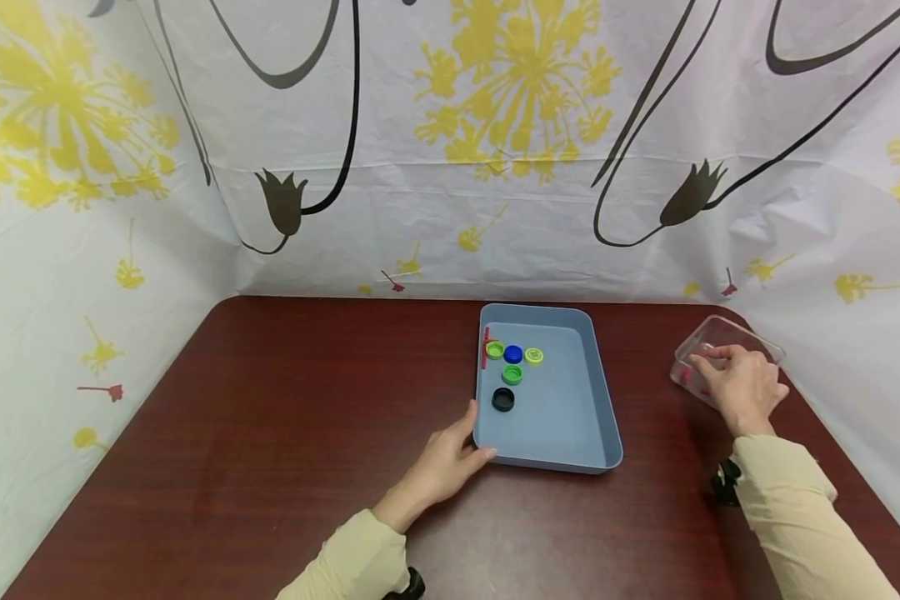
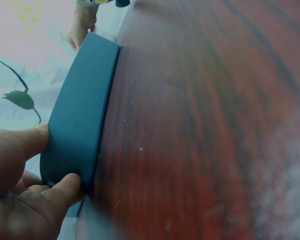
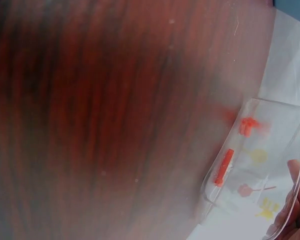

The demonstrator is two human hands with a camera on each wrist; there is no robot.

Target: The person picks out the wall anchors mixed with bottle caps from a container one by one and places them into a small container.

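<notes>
My left hand (image 1: pixel 441 463) holds the near left corner of a blue-grey tray (image 1: pixel 570 454), thumb at the front wall and index finger along the left side. In the left wrist view, fingertips press the tray's outer wall (image 2: pixel 85 100). Several plastic bottle caps lie in the tray: green, yellow-green, a blue cap (image 1: pixel 513 355) and a black cap (image 1: pixel 503 399). Thin red pieces (image 1: pixel 485 354) line its left side. My right hand (image 1: pixel 745 385) reaches into a clear plastic box (image 1: pixel 767 343), fingertips close together; I cannot tell whether they hold anything. Red pieces (image 3: pixel 224 167) lie in the box.
The dark reddish wooden table (image 1: pixel 292 400) extends left of the tray and between tray and box. A white patterned cloth (image 1: pixel 450 217) hangs along the back and both sides. The box stands near the table's right edge.
</notes>
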